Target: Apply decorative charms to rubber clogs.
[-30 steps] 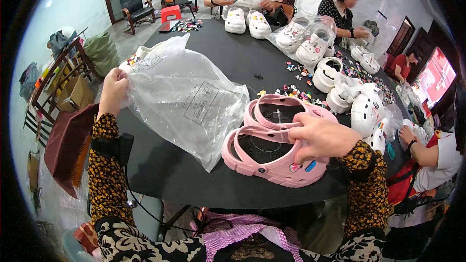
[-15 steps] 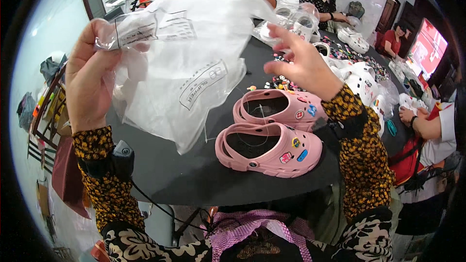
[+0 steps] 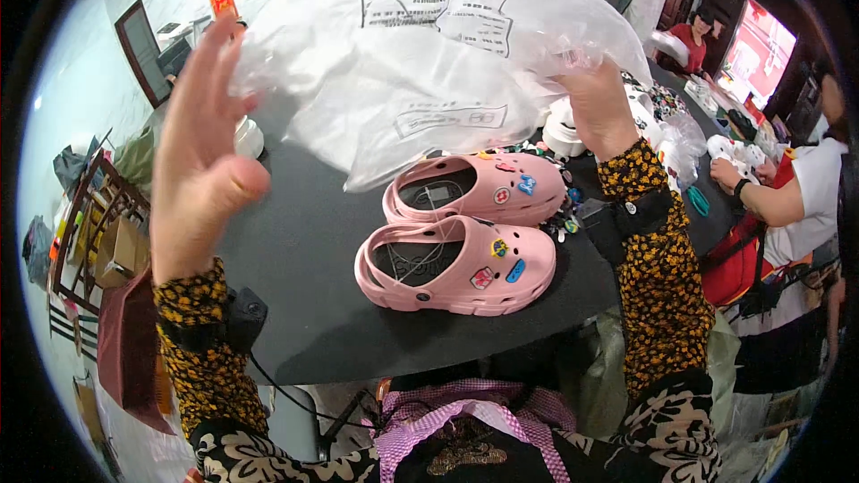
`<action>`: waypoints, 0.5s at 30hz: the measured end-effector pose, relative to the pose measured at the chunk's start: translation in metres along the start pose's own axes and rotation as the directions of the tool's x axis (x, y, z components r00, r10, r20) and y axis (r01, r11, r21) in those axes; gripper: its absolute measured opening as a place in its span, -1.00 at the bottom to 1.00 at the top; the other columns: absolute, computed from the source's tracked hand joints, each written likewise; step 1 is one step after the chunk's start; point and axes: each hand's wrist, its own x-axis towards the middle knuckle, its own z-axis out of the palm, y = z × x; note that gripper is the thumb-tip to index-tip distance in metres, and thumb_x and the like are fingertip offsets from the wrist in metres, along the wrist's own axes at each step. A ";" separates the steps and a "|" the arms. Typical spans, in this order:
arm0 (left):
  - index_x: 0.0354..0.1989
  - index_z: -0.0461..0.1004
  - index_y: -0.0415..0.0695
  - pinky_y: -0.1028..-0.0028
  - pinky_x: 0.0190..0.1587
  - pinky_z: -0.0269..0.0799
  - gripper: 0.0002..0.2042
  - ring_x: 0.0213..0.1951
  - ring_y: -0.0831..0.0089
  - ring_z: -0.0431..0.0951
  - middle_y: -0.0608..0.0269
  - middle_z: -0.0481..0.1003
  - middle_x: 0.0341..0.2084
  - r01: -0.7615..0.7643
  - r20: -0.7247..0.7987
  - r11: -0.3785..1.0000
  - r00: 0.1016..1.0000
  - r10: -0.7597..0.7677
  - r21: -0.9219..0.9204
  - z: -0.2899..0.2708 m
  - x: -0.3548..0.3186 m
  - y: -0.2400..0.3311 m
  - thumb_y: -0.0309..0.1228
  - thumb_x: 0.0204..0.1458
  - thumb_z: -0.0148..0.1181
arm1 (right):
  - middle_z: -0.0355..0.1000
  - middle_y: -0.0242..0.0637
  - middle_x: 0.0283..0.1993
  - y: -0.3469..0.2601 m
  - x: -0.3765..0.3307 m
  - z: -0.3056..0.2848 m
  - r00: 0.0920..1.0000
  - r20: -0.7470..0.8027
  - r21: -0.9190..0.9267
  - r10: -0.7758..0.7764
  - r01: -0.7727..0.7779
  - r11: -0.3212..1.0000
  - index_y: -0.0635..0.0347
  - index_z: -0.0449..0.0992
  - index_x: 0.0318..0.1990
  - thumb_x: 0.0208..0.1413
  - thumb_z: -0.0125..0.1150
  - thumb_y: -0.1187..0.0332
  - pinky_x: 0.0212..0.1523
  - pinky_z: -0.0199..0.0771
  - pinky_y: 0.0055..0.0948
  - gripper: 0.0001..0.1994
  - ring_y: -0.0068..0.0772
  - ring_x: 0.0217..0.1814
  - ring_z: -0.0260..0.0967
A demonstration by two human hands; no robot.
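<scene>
A translucent white plastic bag (image 3: 358,63) with dark print billows above the table. My right hand (image 3: 601,107) pinches its right edge, the fingertips partly covered by the film. My left hand (image 3: 201,152) is raised by the bag's left edge, fingers up and thumb spread, holding nothing. Below the bag, two pink clogs with colourful charms stand side by side: the nearer clog (image 3: 528,295) and the farther clog (image 3: 537,181), its far side close beneath the bag. A thin clear loop seems to join their openings.
The black table (image 3: 295,304) curves along its near edge. Small charms (image 3: 565,215) lie beside the clogs, with white clogs (image 3: 564,130) and clear bags (image 3: 684,139) farther right. A person's arm (image 3: 774,201) works at the right; others are across the table.
The bag has gone from my left hand to my right and swung up to the right. My left hand has opened. The head view has shifted, so the clogs appear farther left.
</scene>
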 end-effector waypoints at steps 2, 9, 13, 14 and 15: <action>0.36 -0.13 -0.29 0.15 0.29 -0.02 0.27 0.33 0.04 0.05 -0.14 -0.01 0.32 0.067 -0.003 0.998 0.998 -0.067 0.014 0.010 -0.011 -0.004 0.24 -0.47 0.41 | 0.49 -0.36 -0.25 -0.010 -0.002 0.000 0.997 -0.060 0.023 -0.056 0.057 0.998 0.33 0.50 -0.14 0.00 0.21 0.42 -0.13 0.36 -0.55 -0.74 -0.55 -0.21 0.40; 0.35 -0.14 -0.31 0.24 0.24 0.11 0.08 0.26 0.15 0.21 -0.18 0.13 0.26 0.217 0.082 0.975 0.972 -0.220 0.036 0.060 0.014 -0.042 -0.03 -0.23 0.45 | 0.50 -0.31 -0.23 -0.039 -0.022 -0.034 0.989 -0.116 0.159 -0.090 0.108 0.981 0.30 0.50 -0.16 0.03 0.11 0.45 -0.22 0.39 -0.56 -0.78 -0.54 -0.27 0.43; 0.02 0.40 -0.30 0.50 -0.07 0.42 -0.58 -0.12 0.41 0.54 0.04 0.51 -0.09 0.280 0.232 0.960 0.936 -0.266 -0.028 0.086 0.039 -0.023 -0.26 0.08 0.22 | 0.50 -0.31 -0.28 -0.064 -0.027 -0.056 0.990 -0.103 0.146 -0.094 0.109 0.983 0.31 0.49 -0.18 0.02 0.14 0.46 -0.28 0.41 -0.55 -0.79 -0.50 -0.34 0.44; 0.02 0.40 -0.30 0.50 -0.07 0.42 -0.58 -0.12 0.41 0.54 0.04 0.51 -0.09 0.268 0.237 0.963 0.938 -0.254 -0.032 0.093 0.045 -0.018 -0.26 0.08 0.22 | 0.50 -0.31 -0.28 -0.068 -0.028 -0.065 0.988 -0.112 0.141 -0.105 0.120 0.983 0.31 0.49 -0.18 0.02 0.14 0.46 -0.28 0.41 -0.55 -0.79 -0.50 -0.34 0.44; -0.01 0.43 -0.31 0.52 -0.10 0.42 -0.64 -0.13 0.45 0.53 0.10 0.53 -0.16 0.393 0.293 0.917 0.887 -0.357 -0.071 0.097 0.051 -0.008 -0.29 0.14 0.13 | 0.49 -0.33 -0.30 -0.072 -0.030 -0.073 0.985 -0.133 0.106 -0.113 0.127 0.986 0.31 0.48 -0.19 0.01 0.15 0.47 -0.29 0.43 -0.53 -0.80 -0.50 -0.36 0.44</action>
